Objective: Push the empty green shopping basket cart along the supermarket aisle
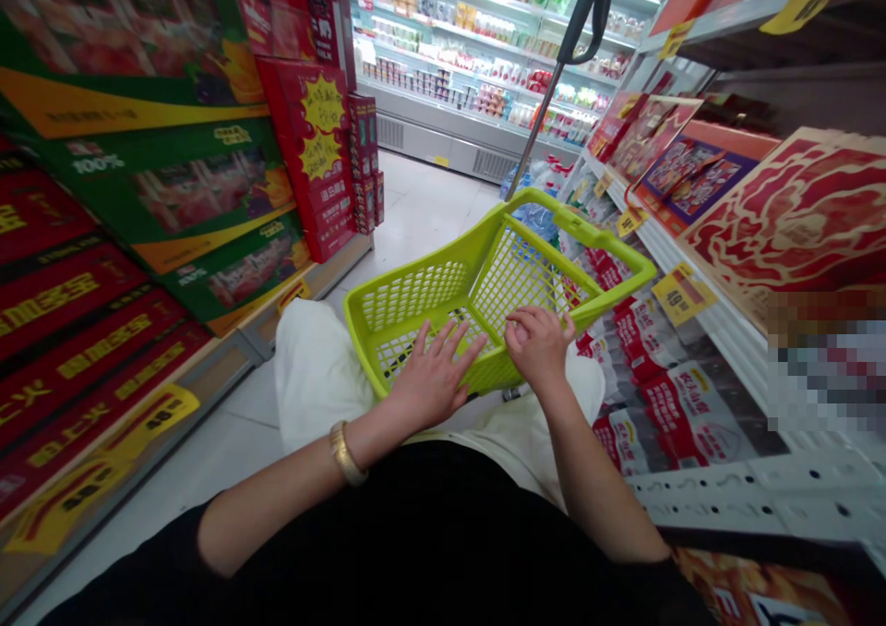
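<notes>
A lime-green shopping basket (422,298) with latticed walls stands between my knees, and only its lattice floor shows inside. Its long pull handle (585,26) rises at the far side, grey-black at the grip. My left hand (436,372) hovers over the near rim with fingers spread and nothing in them. At the near right part of the basket, my right hand (540,344) has its fingers curled in toward the thumb. What those fingers hold, if anything, is hidden, and I cannot tell whether they touch the rim.
Stacked drink cartons (221,183) line the left side. Shelves on the right carry red gift boxes (809,220), with shrink-wrapped bottle packs (682,409) below, close to my right arm. Across the tiled floor (415,201) stands a refrigerated display case (449,127).
</notes>
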`<state>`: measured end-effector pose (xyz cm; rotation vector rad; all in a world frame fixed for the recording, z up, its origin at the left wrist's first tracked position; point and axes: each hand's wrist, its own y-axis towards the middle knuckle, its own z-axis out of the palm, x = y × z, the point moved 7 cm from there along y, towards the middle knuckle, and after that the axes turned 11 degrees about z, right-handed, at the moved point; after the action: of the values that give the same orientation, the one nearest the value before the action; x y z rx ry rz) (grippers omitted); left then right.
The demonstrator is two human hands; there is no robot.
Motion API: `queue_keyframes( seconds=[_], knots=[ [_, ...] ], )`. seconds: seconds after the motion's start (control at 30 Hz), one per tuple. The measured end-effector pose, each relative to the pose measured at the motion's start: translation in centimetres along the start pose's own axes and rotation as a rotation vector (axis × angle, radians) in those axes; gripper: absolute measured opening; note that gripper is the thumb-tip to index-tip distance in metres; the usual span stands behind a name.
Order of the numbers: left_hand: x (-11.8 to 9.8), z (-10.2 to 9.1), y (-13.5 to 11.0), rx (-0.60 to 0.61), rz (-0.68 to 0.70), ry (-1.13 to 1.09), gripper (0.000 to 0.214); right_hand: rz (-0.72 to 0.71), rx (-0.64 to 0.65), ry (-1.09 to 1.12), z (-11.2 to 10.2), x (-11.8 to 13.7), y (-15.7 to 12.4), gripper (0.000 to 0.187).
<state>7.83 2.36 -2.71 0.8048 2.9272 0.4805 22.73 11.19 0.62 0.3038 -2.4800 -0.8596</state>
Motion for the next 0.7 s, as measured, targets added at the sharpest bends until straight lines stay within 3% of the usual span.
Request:
queue_keyframes(
  seconds=[0.23, 0.53, 0.7],
  knots=[
    [-0.1, 0.0, -0.1, -0.046, 0.032, 0.029, 0.09, -0.161, 0.07, 0.053, 0.8, 2.4, -2.1, 0.014],
    [-0.1, 0.1, 0.1, -0.041, 0.045, 0.039, 0.087, -0.029, -0.078, -0.03, -0.1, -1.7, 1.3, 0.018],
    [-0.1, 0.1, 0.0, -0.047, 0.055, 0.053, 0.087, -0.174, 0.029, -0.009, 0.9, 0.8, -0.8, 0.015]
  ],
)
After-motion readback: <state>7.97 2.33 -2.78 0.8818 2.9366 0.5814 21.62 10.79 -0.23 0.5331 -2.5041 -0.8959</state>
